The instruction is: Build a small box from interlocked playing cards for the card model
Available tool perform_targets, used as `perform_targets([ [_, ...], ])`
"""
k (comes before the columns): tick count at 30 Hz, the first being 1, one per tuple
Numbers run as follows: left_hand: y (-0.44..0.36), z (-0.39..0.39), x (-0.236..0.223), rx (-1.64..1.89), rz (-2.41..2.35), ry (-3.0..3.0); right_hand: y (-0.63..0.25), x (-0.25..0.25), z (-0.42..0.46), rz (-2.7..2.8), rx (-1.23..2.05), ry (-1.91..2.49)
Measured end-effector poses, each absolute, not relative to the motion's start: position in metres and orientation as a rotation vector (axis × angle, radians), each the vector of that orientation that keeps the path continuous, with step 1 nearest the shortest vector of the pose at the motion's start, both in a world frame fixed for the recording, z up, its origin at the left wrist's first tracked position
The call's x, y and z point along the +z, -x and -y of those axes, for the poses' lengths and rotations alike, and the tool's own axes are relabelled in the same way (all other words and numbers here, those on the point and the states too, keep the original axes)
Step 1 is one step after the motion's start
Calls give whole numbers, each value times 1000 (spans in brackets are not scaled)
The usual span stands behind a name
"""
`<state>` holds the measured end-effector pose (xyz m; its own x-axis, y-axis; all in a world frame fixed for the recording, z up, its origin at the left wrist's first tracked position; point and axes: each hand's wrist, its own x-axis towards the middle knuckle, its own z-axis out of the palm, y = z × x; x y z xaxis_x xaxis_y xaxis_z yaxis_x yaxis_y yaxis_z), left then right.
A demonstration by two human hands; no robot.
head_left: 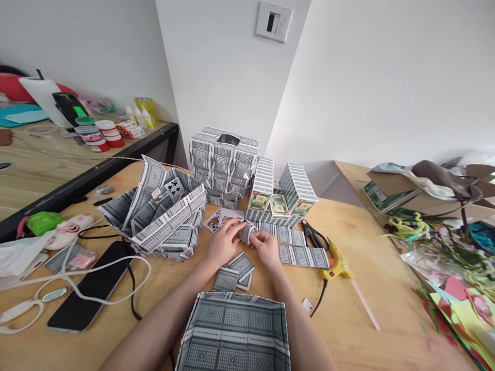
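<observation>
Between my two hands is a grey-backed playing card (246, 233), bent and pinched at its edges. My left hand (226, 239) closes on its left side with the fingertips on top. My right hand (266, 246) grips its right side between thumb and fingers. Just below lie several loose playing cards (240, 267), backs up. Two joined strips of cards (303, 256) lie right of my right hand. Close to my body stands an open box made of playing cards (234, 330), between my forearms. Face-up cards (216, 221) rest beyond my left hand.
A yellow glue gun (337, 263) with a clear stick and black scissors (314, 234) lie at right. Card-built boxes (222, 165) stand behind, beside stacked card packs (297, 188). At left are a tilted card basket (166, 226), a phone (91, 286) and white cables (116, 299).
</observation>
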<state>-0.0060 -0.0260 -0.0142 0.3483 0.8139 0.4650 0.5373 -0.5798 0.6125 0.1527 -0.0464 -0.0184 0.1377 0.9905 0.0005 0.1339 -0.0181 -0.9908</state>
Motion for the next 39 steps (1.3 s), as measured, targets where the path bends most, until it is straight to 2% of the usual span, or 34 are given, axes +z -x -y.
perform_targets([
  [5,6,26,-14,1078,-1191,-2264,-152,-22,47,1214,988,1395],
  [11,8,24,-14,1069,-1242,-2217,-148,-22,49,1187,1154,1242],
  [22,7,23,-17,1083,-1190,-2268,-146,-24,52,1249,1074,1263],
  [31,6,25,-3,1162,-1029,-1908,-148,-10,51,1099,1374,1056],
  [39,0,22,-10,925,-1214,-1919,-144,-10,50,1154,1362,1137],
])
